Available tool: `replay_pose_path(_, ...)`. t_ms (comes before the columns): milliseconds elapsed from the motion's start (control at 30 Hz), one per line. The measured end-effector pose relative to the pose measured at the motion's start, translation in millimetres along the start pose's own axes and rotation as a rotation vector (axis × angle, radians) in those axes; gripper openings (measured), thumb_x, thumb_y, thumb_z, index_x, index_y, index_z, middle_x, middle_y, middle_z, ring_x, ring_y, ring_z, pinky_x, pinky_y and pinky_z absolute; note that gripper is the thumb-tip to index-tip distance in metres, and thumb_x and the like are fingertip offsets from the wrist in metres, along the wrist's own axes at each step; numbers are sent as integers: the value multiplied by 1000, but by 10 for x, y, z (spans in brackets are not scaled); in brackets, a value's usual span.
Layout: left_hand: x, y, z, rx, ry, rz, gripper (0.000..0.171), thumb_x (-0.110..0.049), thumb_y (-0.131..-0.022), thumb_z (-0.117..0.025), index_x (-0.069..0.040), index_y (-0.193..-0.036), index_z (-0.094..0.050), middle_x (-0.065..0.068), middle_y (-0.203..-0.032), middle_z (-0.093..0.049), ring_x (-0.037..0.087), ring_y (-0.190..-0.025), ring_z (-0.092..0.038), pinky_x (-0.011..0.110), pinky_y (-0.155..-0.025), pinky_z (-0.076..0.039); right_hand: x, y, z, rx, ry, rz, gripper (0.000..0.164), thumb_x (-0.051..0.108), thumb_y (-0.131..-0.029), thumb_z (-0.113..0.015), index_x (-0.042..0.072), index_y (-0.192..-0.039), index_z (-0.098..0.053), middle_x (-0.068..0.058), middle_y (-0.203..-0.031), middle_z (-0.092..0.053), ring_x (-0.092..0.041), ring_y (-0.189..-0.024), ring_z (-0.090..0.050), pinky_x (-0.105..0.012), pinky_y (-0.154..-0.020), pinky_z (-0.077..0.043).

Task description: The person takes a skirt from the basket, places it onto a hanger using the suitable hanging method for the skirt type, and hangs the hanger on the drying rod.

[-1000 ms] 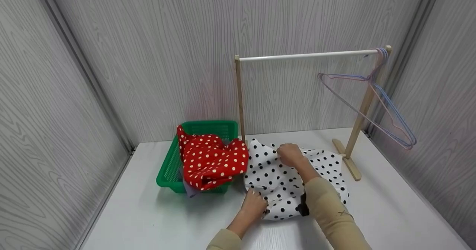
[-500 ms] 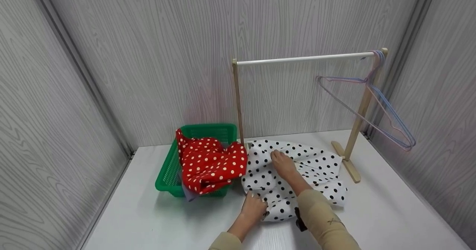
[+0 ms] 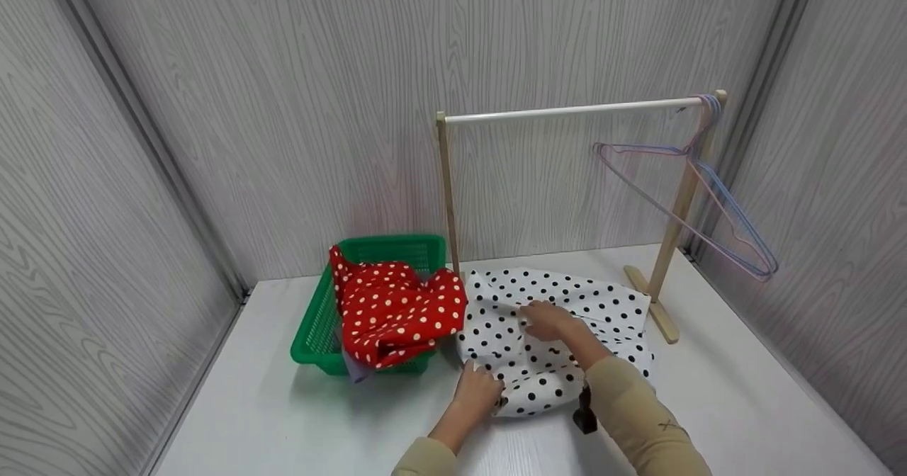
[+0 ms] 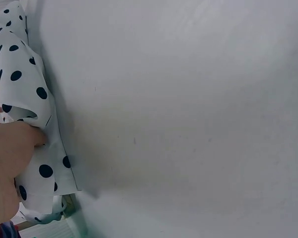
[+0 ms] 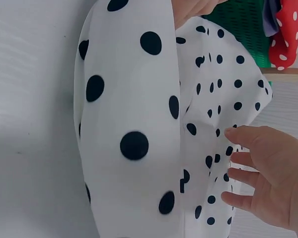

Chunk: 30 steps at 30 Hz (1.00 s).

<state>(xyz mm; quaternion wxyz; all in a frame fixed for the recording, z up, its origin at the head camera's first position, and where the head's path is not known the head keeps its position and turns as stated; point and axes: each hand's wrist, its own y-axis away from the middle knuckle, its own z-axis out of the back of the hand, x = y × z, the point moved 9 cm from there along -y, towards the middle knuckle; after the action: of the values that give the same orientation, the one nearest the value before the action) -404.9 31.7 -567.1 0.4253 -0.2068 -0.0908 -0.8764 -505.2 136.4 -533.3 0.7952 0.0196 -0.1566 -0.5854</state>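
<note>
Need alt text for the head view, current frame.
A person's left hand grips the near left edge of a rumpled, black-dotted white cloth on a table; the right hand is over the cloth's middle. At left, red dotted cloth spills from a green basket; behind, hangers hang at the right end of a rack.

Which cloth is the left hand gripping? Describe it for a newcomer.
In the head view, find the rack on the table. By its feet, right of the green basket, lies the white cloth, gripped by the left hand. Black dots distinguish it from the pale-dotted red cloth.
</note>
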Motion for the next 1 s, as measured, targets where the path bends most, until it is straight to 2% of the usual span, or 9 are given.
replay_pose_path(133, 56, 0, -30, 3, 31, 13, 12, -30, -78, -69, -23, -87, -70, -3, -75, -63, 15, -76, -57, 38, -87, -39, -129, 274, -13, 77, -15, -1, 41, 25, -89, -61, 5, -124, -57, -13, -119, -58, -31, -111, -52, -47, -92, -39)
replay_pose_path(267, 100, 2, -27, -7, 55, 10, 12, -30, -77, -69, -22, -85, -70, -2, -74, -63, 16, -74, -55, 38, -84, -39, -263, 643, -31, 125, 26, -19, 40, 26, -79, -70, 5, -112, -63, -8, -104, -62, -29, -97, -57, -48, -85, -42)
replay_pose_path(467, 160, -7, 7, -18, 46, 9, 10, -28, -77, -69, -22, -84, -71, -2, -76, -64, 16, -76, -55, 39, -84, -39, -483, 1084, -84, 89, 162, -46, 26, 22, -70, -74, 7, -91, -65, -2, -83, -60, -22, -75, -54, -46, -69, -45)
replay_pose_path(567, 195, -8, -17, -8, 49, 18, 8, -26, -78, -68, -21, -84, -71, -2, -76, -64, 17, -76, -55, 38, -81, -39, -545, 1225, -163, 62, 214, -57, 26, 22, -68, -74, 8, -88, -65, -4, -79, -56, -23, -70, -51, -47, -65, -45)
replay_pose_path(700, 224, -10, -56, -3, 71, 29, 8, -26, -78, -68, -21, -85, -70, -1, -76, -64, 18, -76, -55, 38, -79, -38, -535, 1357, -295, -42, 273, -45, 25, 20, -72, -74, 8, -91, -64, -11, -78, -54, -30, -69, -53, -49, -60, -45)
replay_pose_path(867, 246, 9, -83, -11, 74, 37, 13, -27, -77, -69, -21, -88, -70, -1, -78, -64, 18, -77, -56, 40, -81, -38, -508, 1451, -414, -300, 313, -10, 18, 4, -74, -71, 3, -88, -60, -16, -72, -51, -31, -59, -50, -43, -47, -45)
replay_pose_path(933, 246, 26, -82, -22, 63, 33, 12, -26, -78, -69, -21, -88, -70, -1, -79, -64, 18, -78, -56, 40, -81, -38, -522, 1456, -446, -384, 317, -5, 23, 0, -71, -71, 2, -91, -60, -17, -73, -51, -31, -59, -50, -41, -46, -44)
replay_pose_path(1000, 238, 45, -88, -32, 51, 27, 11, -24, -79, -67, -21, -88, -70, -2, -79, -65, 18, -79, -56, 39, -81, -38, -551, 1430, -470, -432, 318, -5, 28, -2, -70, -71, 3, -95, -60, -18, -77, -53, -32, -63, -51, -41, -48, -45)
